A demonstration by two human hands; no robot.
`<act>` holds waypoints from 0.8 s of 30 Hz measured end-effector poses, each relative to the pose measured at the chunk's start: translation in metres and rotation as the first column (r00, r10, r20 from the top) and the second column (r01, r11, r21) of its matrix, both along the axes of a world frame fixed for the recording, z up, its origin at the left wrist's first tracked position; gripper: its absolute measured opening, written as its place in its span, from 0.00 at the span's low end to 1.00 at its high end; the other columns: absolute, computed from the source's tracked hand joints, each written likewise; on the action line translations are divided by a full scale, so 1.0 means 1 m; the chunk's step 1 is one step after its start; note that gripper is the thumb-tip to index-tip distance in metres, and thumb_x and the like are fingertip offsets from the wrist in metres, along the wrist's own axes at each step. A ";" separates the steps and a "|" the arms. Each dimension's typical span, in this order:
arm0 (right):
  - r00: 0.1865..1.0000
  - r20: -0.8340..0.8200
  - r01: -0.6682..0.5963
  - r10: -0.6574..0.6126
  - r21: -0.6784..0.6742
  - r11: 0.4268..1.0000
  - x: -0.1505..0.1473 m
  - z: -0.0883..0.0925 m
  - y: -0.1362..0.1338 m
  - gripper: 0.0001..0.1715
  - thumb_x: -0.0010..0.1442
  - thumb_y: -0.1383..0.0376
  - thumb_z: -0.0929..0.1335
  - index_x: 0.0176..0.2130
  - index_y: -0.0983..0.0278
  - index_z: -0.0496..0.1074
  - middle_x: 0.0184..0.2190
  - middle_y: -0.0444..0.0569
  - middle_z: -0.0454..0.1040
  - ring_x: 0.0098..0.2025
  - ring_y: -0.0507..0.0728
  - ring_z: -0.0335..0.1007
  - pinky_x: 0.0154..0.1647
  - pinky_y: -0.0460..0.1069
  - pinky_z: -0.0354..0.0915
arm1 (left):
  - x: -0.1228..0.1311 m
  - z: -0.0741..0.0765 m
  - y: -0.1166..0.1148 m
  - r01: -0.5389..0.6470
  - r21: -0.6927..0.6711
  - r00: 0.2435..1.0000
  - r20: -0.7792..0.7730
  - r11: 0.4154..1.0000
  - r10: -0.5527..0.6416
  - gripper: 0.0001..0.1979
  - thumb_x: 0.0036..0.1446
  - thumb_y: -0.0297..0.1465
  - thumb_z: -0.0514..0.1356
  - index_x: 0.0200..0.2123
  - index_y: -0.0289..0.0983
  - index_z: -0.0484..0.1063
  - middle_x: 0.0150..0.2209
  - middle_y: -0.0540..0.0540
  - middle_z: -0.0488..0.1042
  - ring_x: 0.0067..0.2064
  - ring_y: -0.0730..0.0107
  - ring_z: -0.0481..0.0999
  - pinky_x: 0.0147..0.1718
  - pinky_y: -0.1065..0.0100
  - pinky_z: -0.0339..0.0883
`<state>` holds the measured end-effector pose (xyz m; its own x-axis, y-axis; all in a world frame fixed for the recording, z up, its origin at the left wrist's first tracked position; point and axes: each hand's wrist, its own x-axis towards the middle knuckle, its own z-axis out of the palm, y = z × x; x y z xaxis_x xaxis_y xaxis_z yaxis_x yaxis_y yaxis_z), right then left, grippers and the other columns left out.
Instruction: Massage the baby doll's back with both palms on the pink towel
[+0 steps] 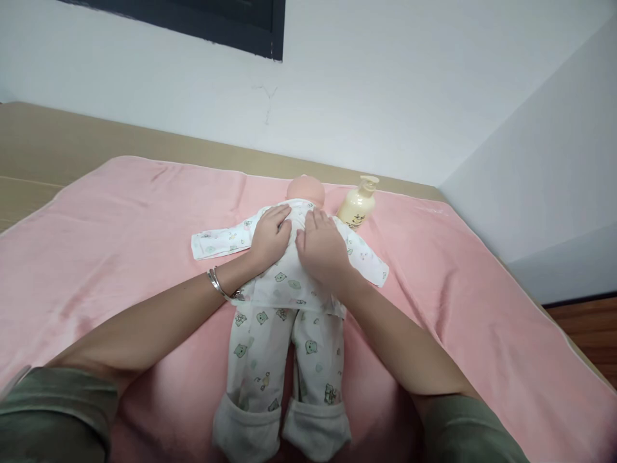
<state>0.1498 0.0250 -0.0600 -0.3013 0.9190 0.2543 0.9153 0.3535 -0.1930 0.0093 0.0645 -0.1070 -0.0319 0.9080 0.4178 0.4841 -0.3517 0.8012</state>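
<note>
A baby doll (pixel 306 188) in white printed clothes lies stretched out, its head away from me and no face showing. My left hand (pixel 270 236) rests flat on the left of the doll's upper body, fingers extended. On the other side, my right hand (pixel 324 245) lies flat too, its fingers pointing towards the head. Both palms touch the printed top (pixel 284 283), with a narrow gap between the thumbs. The sleeves spread out to either side. Below the top, the printed trousers (pixel 263 354) have their cuffs turned up. Neither hand holds anything.
A cream pump bottle (pixel 357 204) stands right of the doll's head. Beneath everything is a pink blanket (pixel 144 231), spread with some creases over a wooden surface (pixel 62 135). White walls (pixel 376 90) rise behind and at the right. A silver bracelet (pixel 219 283) circles my left wrist.
</note>
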 end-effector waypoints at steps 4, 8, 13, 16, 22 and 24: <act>0.985 0.037 -0.170 0.170 -0.005 0.985 -0.009 -0.001 -0.009 0.33 0.70 0.69 0.54 0.68 0.80 0.62 0.72 0.67 0.59 0.77 0.67 0.48 0.80 0.64 0.46 | -0.001 0.003 -0.002 0.021 -0.025 0.999 -0.050 0.999 -0.022 0.25 0.62 0.32 0.49 0.55 0.35 0.78 0.61 0.41 0.77 0.65 0.59 0.73 0.72 0.50 0.61; 0.967 -0.079 -0.254 0.244 -0.156 0.955 0.016 0.005 0.026 0.35 0.72 0.61 0.54 0.72 0.71 0.57 0.75 0.58 0.52 0.79 0.64 0.42 0.80 0.66 0.42 | 0.000 0.007 -0.004 0.032 -0.026 0.994 -0.108 0.999 -0.034 0.26 0.63 0.33 0.47 0.58 0.33 0.75 0.62 0.40 0.75 0.66 0.58 0.71 0.72 0.49 0.60; 0.995 -0.084 -0.065 0.052 -0.155 0.986 0.024 0.008 0.033 0.39 0.73 0.57 0.55 0.74 0.76 0.52 0.76 0.63 0.50 0.79 0.67 0.44 0.79 0.67 0.45 | 0.000 0.008 -0.004 0.040 -0.023 0.991 -0.128 0.999 -0.042 0.27 0.63 0.34 0.47 0.58 0.32 0.75 0.62 0.40 0.75 0.66 0.58 0.71 0.73 0.50 0.59; 0.999 0.032 0.031 -0.030 -0.050 0.998 0.002 0.006 0.003 0.36 0.72 0.63 0.55 0.71 0.80 0.55 0.73 0.69 0.54 0.77 0.72 0.48 0.77 0.68 0.48 | 0.000 0.008 -0.004 0.024 -0.037 0.993 -0.119 0.999 -0.028 0.27 0.63 0.34 0.47 0.58 0.32 0.75 0.62 0.38 0.75 0.66 0.57 0.71 0.72 0.49 0.61; 0.990 0.076 -0.115 0.119 -0.047 0.992 -0.008 0.008 -0.010 0.33 0.69 0.67 0.56 0.69 0.73 0.61 0.73 0.61 0.57 0.78 0.68 0.46 0.79 0.68 0.44 | -0.001 0.009 -0.005 0.026 -0.031 0.992 -0.122 0.999 -0.030 0.27 0.63 0.34 0.46 0.57 0.32 0.75 0.61 0.38 0.76 0.65 0.57 0.72 0.71 0.48 0.62; 0.995 0.015 -0.095 0.096 -0.094 0.991 0.004 0.009 0.009 0.34 0.70 0.65 0.55 0.71 0.71 0.59 0.74 0.58 0.56 0.78 0.66 0.46 0.79 0.66 0.46 | -0.001 0.009 -0.005 0.034 -0.014 0.990 -0.135 0.999 -0.036 0.27 0.63 0.34 0.46 0.58 0.31 0.75 0.62 0.38 0.75 0.65 0.56 0.72 0.71 0.48 0.62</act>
<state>0.1536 0.0341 -0.0514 -0.3929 0.9051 0.1626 0.8820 0.4209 -0.2118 0.0085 0.0595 -0.0979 0.0562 0.9126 0.4051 0.5756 -0.3611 0.7337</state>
